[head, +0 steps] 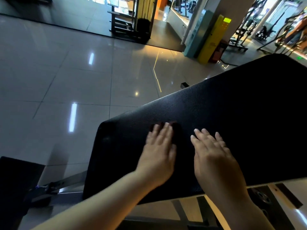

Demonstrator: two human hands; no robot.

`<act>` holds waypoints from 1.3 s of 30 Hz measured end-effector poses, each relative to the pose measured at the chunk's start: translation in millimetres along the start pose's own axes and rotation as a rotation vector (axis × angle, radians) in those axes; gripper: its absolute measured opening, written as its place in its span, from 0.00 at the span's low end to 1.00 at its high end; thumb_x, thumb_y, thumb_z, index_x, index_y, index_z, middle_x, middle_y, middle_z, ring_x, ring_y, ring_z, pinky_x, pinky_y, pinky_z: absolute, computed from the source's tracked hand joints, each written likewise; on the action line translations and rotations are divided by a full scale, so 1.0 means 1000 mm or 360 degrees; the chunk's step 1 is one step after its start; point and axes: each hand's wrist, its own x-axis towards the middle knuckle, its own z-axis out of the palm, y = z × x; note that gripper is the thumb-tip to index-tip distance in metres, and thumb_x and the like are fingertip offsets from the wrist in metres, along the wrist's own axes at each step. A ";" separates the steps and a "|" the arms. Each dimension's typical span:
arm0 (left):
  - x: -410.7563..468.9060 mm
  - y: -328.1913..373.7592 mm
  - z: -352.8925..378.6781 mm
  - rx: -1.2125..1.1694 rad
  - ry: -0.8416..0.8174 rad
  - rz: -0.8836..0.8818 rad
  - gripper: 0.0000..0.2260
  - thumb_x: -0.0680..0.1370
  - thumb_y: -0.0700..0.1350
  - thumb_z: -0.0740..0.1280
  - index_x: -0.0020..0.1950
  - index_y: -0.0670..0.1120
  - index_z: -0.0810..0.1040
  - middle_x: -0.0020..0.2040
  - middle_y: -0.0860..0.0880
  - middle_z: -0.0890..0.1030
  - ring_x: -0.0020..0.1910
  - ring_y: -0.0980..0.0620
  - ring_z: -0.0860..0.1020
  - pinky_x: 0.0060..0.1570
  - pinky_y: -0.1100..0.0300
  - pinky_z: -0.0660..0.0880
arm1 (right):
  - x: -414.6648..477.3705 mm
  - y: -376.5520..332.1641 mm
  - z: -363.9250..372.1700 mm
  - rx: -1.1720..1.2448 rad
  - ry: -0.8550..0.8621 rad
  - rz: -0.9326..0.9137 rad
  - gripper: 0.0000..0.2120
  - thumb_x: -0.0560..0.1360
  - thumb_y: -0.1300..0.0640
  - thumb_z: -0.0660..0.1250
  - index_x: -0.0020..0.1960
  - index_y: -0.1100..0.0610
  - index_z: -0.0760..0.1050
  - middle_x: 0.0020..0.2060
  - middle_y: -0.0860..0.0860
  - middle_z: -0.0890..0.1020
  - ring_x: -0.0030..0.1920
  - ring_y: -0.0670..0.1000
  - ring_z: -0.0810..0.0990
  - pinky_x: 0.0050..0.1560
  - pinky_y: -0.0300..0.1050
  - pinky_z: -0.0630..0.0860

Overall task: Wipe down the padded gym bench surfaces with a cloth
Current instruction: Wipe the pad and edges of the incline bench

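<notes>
A long black padded bench pad [232,117] runs from the lower middle up to the right edge of the head view. My left hand [159,151] lies flat on its near end with straight fingers, pressing a dark cloth [174,124] of which only a dark reddish edge shows past the fingertips. My right hand [214,155] rests flat on the pad just right of the left one, fingers straight and spread, with nothing in it. Both forearms reach in from the bottom edge.
Glossy grey floor tiles [66,80] spread to the left and behind the bench. A second black pad [15,188] sits at lower left, with the bench's metal frame [54,186] beside it. A rack [126,22], yellow and teal panels [211,40] and gym machines [272,30] stand farther back.
</notes>
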 end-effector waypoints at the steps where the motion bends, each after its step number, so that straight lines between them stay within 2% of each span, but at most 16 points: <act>1: -0.018 0.010 -0.001 -0.0008 -0.0037 0.0172 0.29 0.81 0.58 0.42 0.81 0.52 0.44 0.80 0.58 0.40 0.78 0.55 0.34 0.78 0.53 0.36 | 0.000 -0.001 0.001 -0.0022 0.0005 0.0013 0.24 0.70 0.65 0.73 0.66 0.62 0.78 0.67 0.58 0.78 0.69 0.57 0.75 0.70 0.59 0.70; 4: -0.041 -0.016 -0.005 0.0079 -0.0086 0.0414 0.26 0.83 0.55 0.45 0.80 0.54 0.44 0.81 0.57 0.44 0.79 0.57 0.36 0.78 0.55 0.38 | 0.001 -0.007 0.002 -0.0108 0.0017 -0.0001 0.20 0.77 0.61 0.65 0.68 0.61 0.76 0.68 0.58 0.77 0.71 0.58 0.73 0.71 0.60 0.68; 6: -0.030 -0.054 -0.008 0.0069 -0.0046 0.0210 0.26 0.82 0.54 0.46 0.80 0.52 0.45 0.81 0.56 0.46 0.80 0.56 0.39 0.78 0.54 0.40 | 0.001 -0.012 0.005 -0.0143 -0.0059 -0.0016 0.22 0.77 0.56 0.60 0.69 0.61 0.75 0.70 0.59 0.75 0.72 0.58 0.72 0.71 0.60 0.68; 8: -0.019 -0.077 -0.011 -0.0073 -0.0047 -0.0176 0.26 0.83 0.53 0.47 0.80 0.51 0.46 0.81 0.55 0.45 0.79 0.56 0.36 0.79 0.54 0.40 | 0.002 -0.019 0.008 -0.0175 -0.0136 -0.0003 0.24 0.78 0.53 0.57 0.71 0.60 0.73 0.72 0.59 0.73 0.74 0.58 0.69 0.73 0.59 0.66; 10: -0.021 -0.073 -0.009 -0.0117 -0.0075 -0.0303 0.26 0.84 0.51 0.49 0.80 0.51 0.44 0.81 0.56 0.42 0.77 0.58 0.32 0.78 0.53 0.38 | 0.003 -0.031 0.015 -0.0205 -0.0179 0.0012 0.25 0.79 0.51 0.56 0.72 0.61 0.72 0.73 0.60 0.71 0.75 0.58 0.67 0.75 0.57 0.62; 13: -0.053 -0.049 -0.010 -0.0103 -0.0116 -0.0027 0.27 0.81 0.55 0.45 0.80 0.55 0.42 0.80 0.60 0.39 0.76 0.60 0.30 0.78 0.53 0.35 | 0.009 -0.051 0.028 -0.0232 -0.0206 -0.0048 0.27 0.79 0.50 0.53 0.72 0.62 0.72 0.73 0.61 0.71 0.75 0.58 0.68 0.74 0.56 0.56; 15: -0.074 -0.061 -0.012 -0.0037 -0.0155 0.0240 0.26 0.82 0.54 0.47 0.80 0.56 0.45 0.80 0.60 0.41 0.78 0.59 0.34 0.77 0.54 0.36 | 0.011 -0.062 0.036 -0.0226 -0.0230 -0.0089 0.27 0.79 0.50 0.51 0.71 0.63 0.72 0.72 0.61 0.71 0.74 0.59 0.68 0.73 0.56 0.57; 17: -0.071 -0.097 -0.016 0.0030 -0.0160 0.0265 0.26 0.83 0.52 0.49 0.80 0.54 0.46 0.81 0.59 0.44 0.79 0.59 0.37 0.78 0.53 0.40 | 0.014 -0.067 0.041 -0.0235 -0.0237 -0.0107 0.27 0.79 0.51 0.51 0.71 0.64 0.72 0.72 0.62 0.71 0.74 0.60 0.68 0.72 0.57 0.57; 20: -0.051 -0.136 -0.017 -0.0129 -0.0062 -0.0309 0.25 0.84 0.50 0.50 0.81 0.52 0.46 0.82 0.56 0.45 0.76 0.62 0.33 0.78 0.55 0.38 | 0.016 -0.071 0.045 -0.0275 -0.0283 -0.0136 0.27 0.79 0.51 0.53 0.72 0.64 0.70 0.73 0.62 0.70 0.75 0.60 0.67 0.73 0.57 0.56; 22: -0.048 -0.128 -0.013 -0.0092 -0.0062 -0.0452 0.25 0.85 0.50 0.50 0.80 0.51 0.44 0.81 0.56 0.42 0.76 0.60 0.31 0.77 0.57 0.35 | 0.018 -0.074 0.049 -0.0294 -0.0287 -0.0150 0.27 0.79 0.50 0.54 0.72 0.64 0.70 0.73 0.61 0.70 0.75 0.59 0.66 0.73 0.56 0.56; 25: -0.072 -0.099 -0.013 -0.0082 -0.0101 -0.0151 0.25 0.84 0.53 0.48 0.80 0.54 0.42 0.80 0.60 0.38 0.76 0.60 0.31 0.77 0.56 0.34 | 0.023 -0.085 0.055 -0.0289 -0.0290 -0.0190 0.28 0.79 0.49 0.53 0.71 0.64 0.71 0.73 0.60 0.71 0.75 0.59 0.67 0.72 0.56 0.56; 28: -0.086 -0.131 -0.016 -0.0015 -0.0154 0.0087 0.26 0.83 0.54 0.47 0.80 0.55 0.44 0.80 0.60 0.42 0.78 0.60 0.36 0.78 0.55 0.38 | 0.029 -0.094 0.064 -0.0278 -0.0327 -0.0244 0.29 0.79 0.48 0.51 0.71 0.64 0.72 0.73 0.61 0.71 0.75 0.59 0.67 0.73 0.56 0.55; 30: -0.076 -0.161 -0.016 -0.0060 -0.0088 -0.0139 0.25 0.83 0.54 0.46 0.80 0.54 0.45 0.81 0.58 0.44 0.78 0.61 0.36 0.79 0.53 0.41 | 0.033 -0.097 0.069 -0.0267 -0.0343 -0.0268 0.29 0.79 0.48 0.51 0.71 0.64 0.72 0.72 0.62 0.71 0.74 0.60 0.68 0.73 0.56 0.53; 33: -0.069 -0.160 -0.012 -0.0192 -0.0030 -0.0500 0.25 0.83 0.54 0.47 0.79 0.55 0.41 0.81 0.58 0.42 0.75 0.63 0.30 0.77 0.56 0.35 | 0.039 -0.103 0.075 -0.0265 -0.0370 -0.0290 0.29 0.78 0.48 0.51 0.70 0.64 0.74 0.71 0.63 0.72 0.73 0.62 0.69 0.73 0.55 0.51; 36: -0.091 -0.140 -0.009 -0.0195 -0.0087 -0.0320 0.26 0.84 0.52 0.47 0.80 0.55 0.39 0.79 0.61 0.36 0.76 0.61 0.30 0.77 0.56 0.34 | 0.043 -0.112 0.082 -0.0251 -0.0403 -0.0319 0.29 0.78 0.47 0.51 0.70 0.64 0.73 0.71 0.64 0.71 0.73 0.63 0.69 0.73 0.57 0.51; 39: -0.100 -0.168 -0.014 -0.0156 -0.0101 -0.0217 0.27 0.81 0.55 0.44 0.80 0.54 0.42 0.80 0.61 0.40 0.78 0.60 0.34 0.78 0.55 0.38 | 0.048 -0.116 0.090 -0.0242 -0.0422 -0.0346 0.29 0.78 0.47 0.51 0.70 0.64 0.73 0.72 0.64 0.70 0.74 0.64 0.68 0.72 0.59 0.54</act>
